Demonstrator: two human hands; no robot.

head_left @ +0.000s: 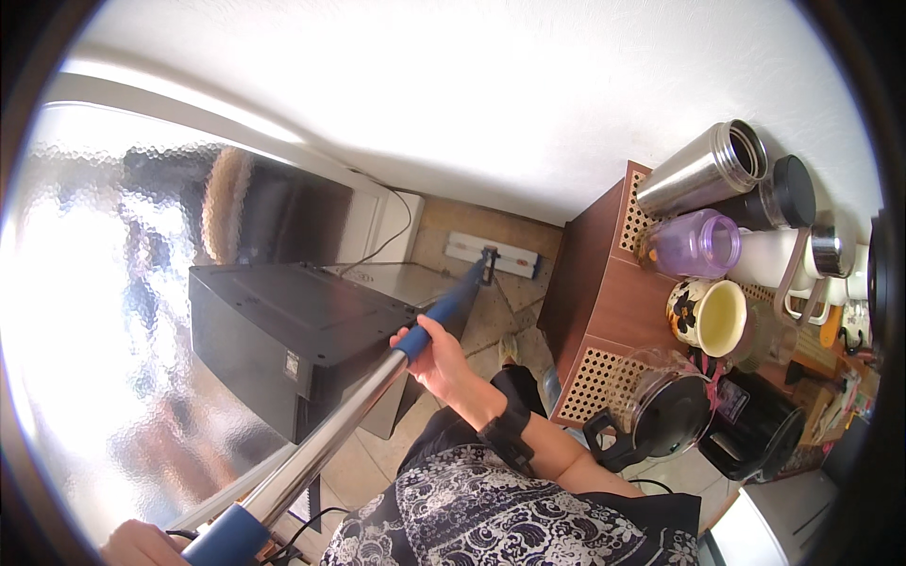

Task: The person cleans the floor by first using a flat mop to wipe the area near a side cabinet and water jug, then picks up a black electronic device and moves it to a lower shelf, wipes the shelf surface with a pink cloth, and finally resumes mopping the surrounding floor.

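I hold a flat mop with a long shiny metal handle that has blue grips. My right hand, a black band on its wrist, is closed around the upper blue grip. My left hand sits at the bottom left edge, closed at the lower blue grip and partly cut off by the frame. The white flat mop head rests on the tiled floor against the base of the white wall.
A black box-shaped appliance stands left of the handle, beside frosted glass. On the right, a brown wooden cabinet carries a steel flask, a purple jar, a floral mug, a glass coffee pot and a black coffee maker.
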